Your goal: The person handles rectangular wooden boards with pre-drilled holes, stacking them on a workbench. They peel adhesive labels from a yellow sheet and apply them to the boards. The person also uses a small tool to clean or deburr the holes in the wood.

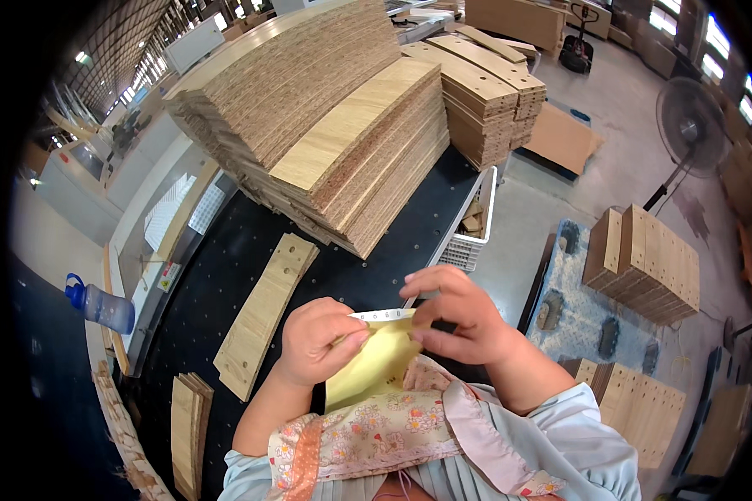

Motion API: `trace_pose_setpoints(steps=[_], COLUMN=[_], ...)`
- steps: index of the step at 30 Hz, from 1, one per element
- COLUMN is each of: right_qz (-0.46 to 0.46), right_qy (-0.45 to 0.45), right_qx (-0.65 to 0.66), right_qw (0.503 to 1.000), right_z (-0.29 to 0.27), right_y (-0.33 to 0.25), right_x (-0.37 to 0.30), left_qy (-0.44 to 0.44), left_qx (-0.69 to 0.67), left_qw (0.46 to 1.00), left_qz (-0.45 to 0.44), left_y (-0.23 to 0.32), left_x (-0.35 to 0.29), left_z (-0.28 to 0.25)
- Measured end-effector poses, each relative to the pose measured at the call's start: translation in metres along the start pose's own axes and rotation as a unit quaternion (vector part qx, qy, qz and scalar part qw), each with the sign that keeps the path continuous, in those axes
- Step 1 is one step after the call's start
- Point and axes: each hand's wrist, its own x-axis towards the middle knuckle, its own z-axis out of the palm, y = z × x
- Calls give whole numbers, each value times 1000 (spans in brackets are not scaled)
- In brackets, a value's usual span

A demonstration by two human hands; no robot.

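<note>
Two bare hands are up front here, right above the edge of a floral apron (368,426), messing with a yellow sheet (361,377) that has a white strip (381,316) with dark printing along its top. The left hand (316,336) has its end pinched pretty firmly between thumb and curled fingers. The right hand (464,321) is at the other end, thumb and one finger right by the strip and another finger sticking out loose; honestly can't tell if it's actually gripping or just touching. So the sheet and strip sit between the two hands, close to the person's chest, at the near side of a black table (338,271) dotted with little holes.

On the table, a long wood-look board (266,316) with holes near its ends lies just left of the hands, and a small board stack (190,434) sits nearer the person. Past those there's a big pile of boards (309,92), way taller than the rest. A blue-topped bottle (104,309) is off to the left. Over on the right: a white plastic crate (464,251), a blue pallet (572,292) with drilled boards (643,267) on it, and a standing fan (689,129).
</note>
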Motion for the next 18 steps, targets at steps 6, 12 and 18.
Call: trace_pose_setpoints(steps=[6,12,18], right_qz=[141,159,162], right_qy=[-101,-54,-15], right_qx=[-21,-13,-61], right_qw=[985,986,985], right_z=[3,-5,-34], right_y=[-3,10,26], right_x=[11,0,-11], left_qy=[-14,22,2], left_qx=[69,-109,-64], left_qw=[996,977,984], left_qz=[60,-182,-166], left_y=[14,14,4], left_x=[13,25,58], left_z=[6,22,47])
